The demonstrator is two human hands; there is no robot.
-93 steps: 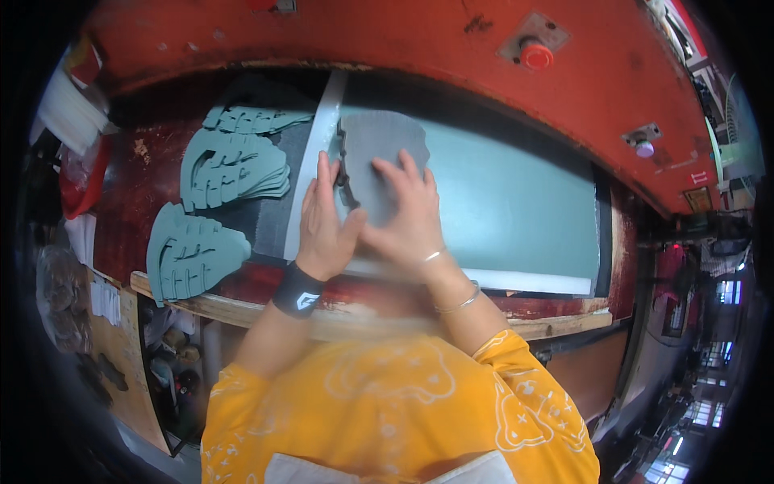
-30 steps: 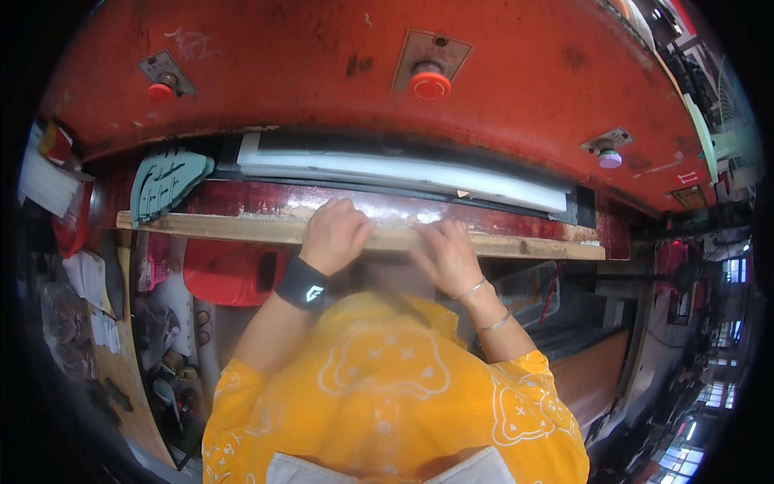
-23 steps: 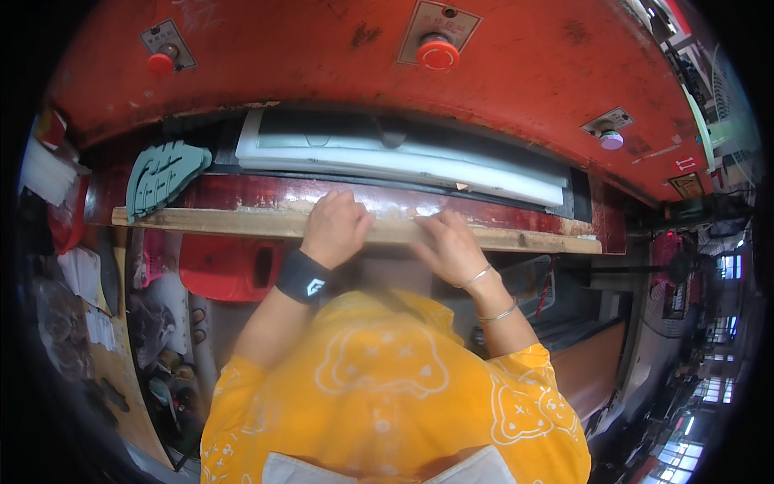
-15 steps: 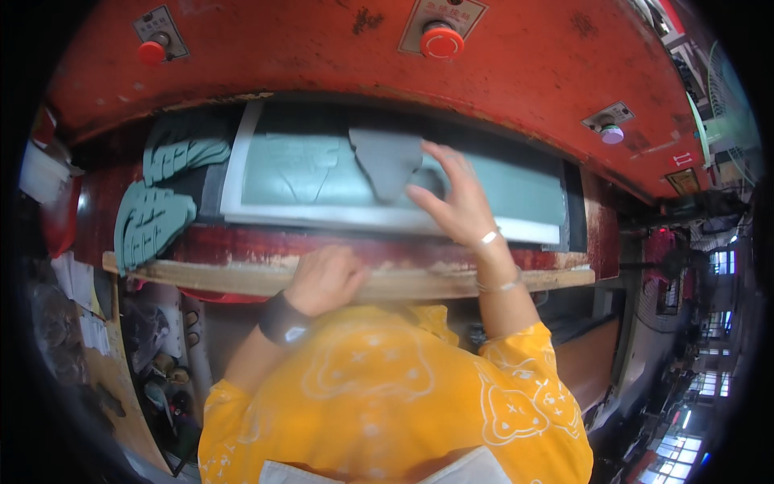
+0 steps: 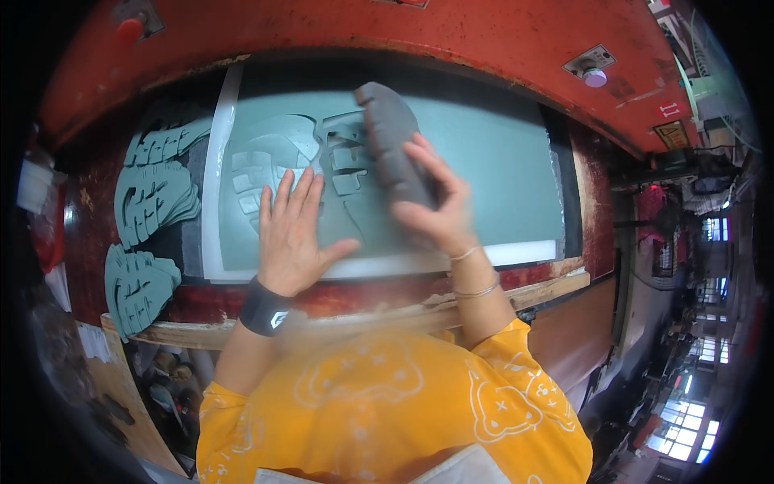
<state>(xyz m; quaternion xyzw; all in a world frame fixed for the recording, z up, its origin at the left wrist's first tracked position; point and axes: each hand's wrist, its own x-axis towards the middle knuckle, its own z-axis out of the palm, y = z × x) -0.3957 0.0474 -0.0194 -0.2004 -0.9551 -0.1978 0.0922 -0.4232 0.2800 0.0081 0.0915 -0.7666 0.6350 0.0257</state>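
My right hand [image 5: 442, 198] grips a dark grey cutting die [image 5: 395, 145] by its near right side, thumb and fingers around it. The die is tilted up on edge over the green sheet [image 5: 500, 177]. Cut-out shapes with slots show in the sheet left of the die. Upon the left cut shape [image 5: 266, 145], my left hand [image 5: 294, 218] lies flat with its fingers spread. A white board [image 5: 211, 202] shows as a border under the sheet.
Stacks of slotted green pieces [image 5: 153, 202] lie at the left, the nearest pile [image 5: 141, 286] by the wooden edge strip [image 5: 516, 300]. A red machine beam [image 5: 322, 28] with push buttons [image 5: 595, 77] spans the far side. Shelves with odds and ends sit lower left.
The die has gone from lying on the sheet to being lifted and tilted in my right hand. My left hand has moved from the wooden edge onto the sheet, uncovering cut shapes.
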